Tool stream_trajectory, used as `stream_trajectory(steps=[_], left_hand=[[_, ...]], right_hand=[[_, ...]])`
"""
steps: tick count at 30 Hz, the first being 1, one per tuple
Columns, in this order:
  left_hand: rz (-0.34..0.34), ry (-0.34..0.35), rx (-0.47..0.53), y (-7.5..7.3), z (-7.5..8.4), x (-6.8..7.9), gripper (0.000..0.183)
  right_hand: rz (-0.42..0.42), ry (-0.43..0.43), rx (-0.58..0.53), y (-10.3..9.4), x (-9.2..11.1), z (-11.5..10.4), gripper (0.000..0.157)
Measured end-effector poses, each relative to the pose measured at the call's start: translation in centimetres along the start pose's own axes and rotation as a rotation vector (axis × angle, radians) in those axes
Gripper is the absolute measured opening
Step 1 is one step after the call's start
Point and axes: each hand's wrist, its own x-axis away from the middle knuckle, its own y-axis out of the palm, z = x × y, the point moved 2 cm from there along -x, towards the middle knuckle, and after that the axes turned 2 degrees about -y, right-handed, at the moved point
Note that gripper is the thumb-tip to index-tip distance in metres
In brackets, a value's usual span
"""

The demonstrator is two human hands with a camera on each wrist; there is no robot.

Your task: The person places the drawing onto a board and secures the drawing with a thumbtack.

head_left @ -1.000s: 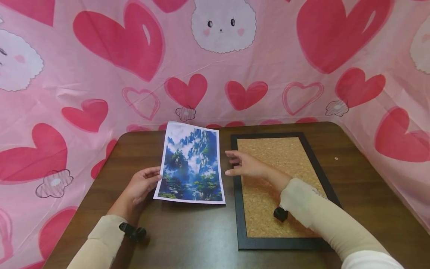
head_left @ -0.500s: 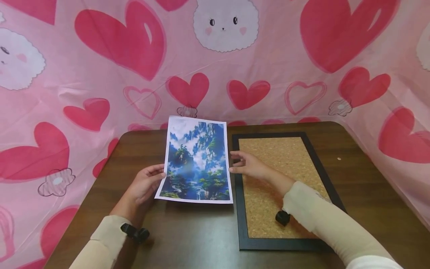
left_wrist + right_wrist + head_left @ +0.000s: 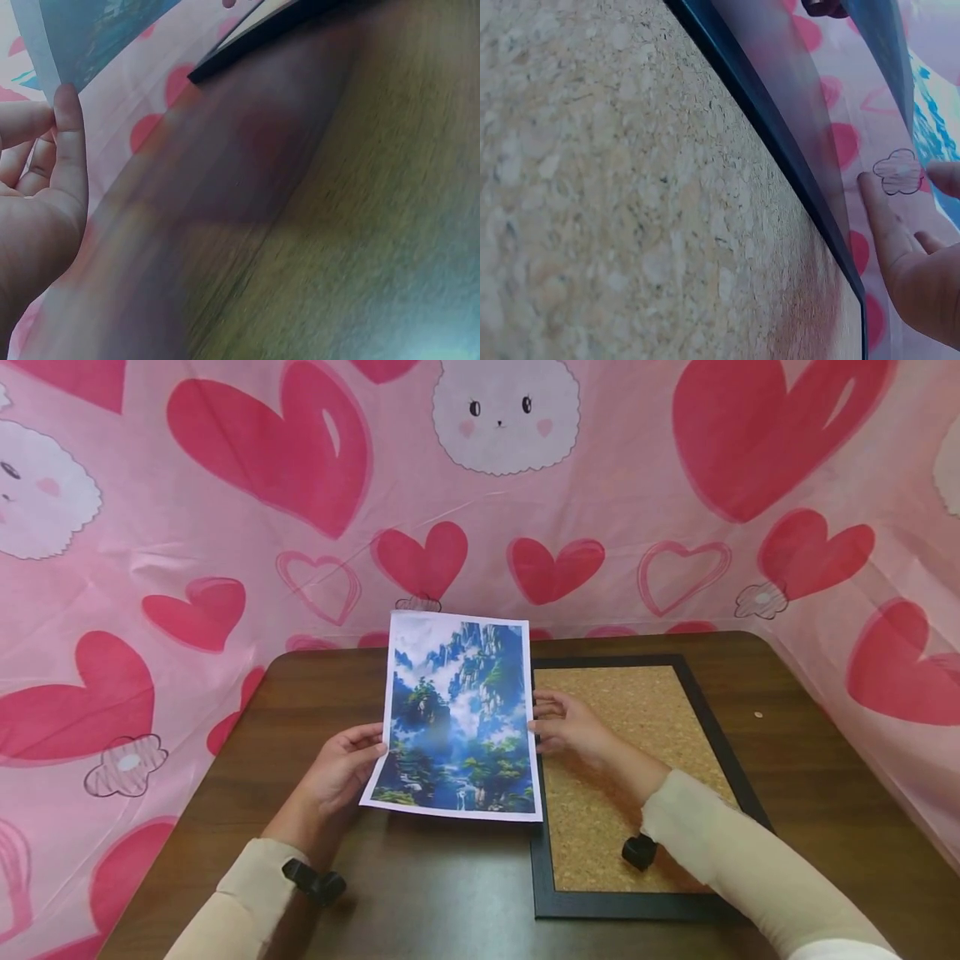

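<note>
A white-bordered art print (image 3: 453, 718) of misty blue mountains is held up at a tilt over the table. My left hand (image 3: 341, 768) pinches its left edge; the left wrist view shows thumb and finger meeting at the print's border (image 3: 51, 56). At the opposite edge, my right hand (image 3: 573, 731) has its thumb on the print's front and fingers reaching behind. From the right wrist, one finger of the right hand (image 3: 922, 277) stands straight, apart from the sheet. Beneath the right forearm lies a cork board (image 3: 600, 827) with a black frame (image 3: 622, 906).
The brown wooden table (image 3: 427, 893) carries a small pale disc (image 3: 758, 715) right of the board. Pink heart-print cloth (image 3: 615, 485) hangs around the back and sides. Black wrist cameras sit under the left cuff (image 3: 318, 883) and right cuff (image 3: 639, 852).
The print has moved right and slightly up with my left hand, and now overlaps the board's left edge. My right hand has come onto its right edge.
</note>
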Motion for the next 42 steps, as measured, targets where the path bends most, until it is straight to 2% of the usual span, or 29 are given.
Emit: stream_trajectory(steps=[6, 15, 24, 33, 42], left_hand=[[-0.017, 0.002, 0.009, 0.9, -0.2, -0.2, 0.035], [-0.005, -0.036, -0.012, 1.8, -0.5, -0.5, 0.034], [-0.015, -0.082, -0.028, 2.7, -0.5, -1.0, 0.032], [0.039, -0.073, -0.057, 3.9, -0.4, -1.5, 0.035], [0.027, -0.063, -0.066, 5.9, -1.0, -1.7, 0.041]], right_hand=[[0.035, -0.035, -0.039, -0.7, 0.2, 0.2, 0.051], [0.061, -0.037, -0.045, -1.7, 0.7, 0.3, 0.051], [0.057, -0.076, -0.037, -2.6, 1.4, 0.1, 0.048], [0.058, -0.067, -0.013, -4.0, 2.3, 0.0, 0.048], [0.046, -0.086, -0.027, -5.9, 3.7, 0.2, 0.054]])
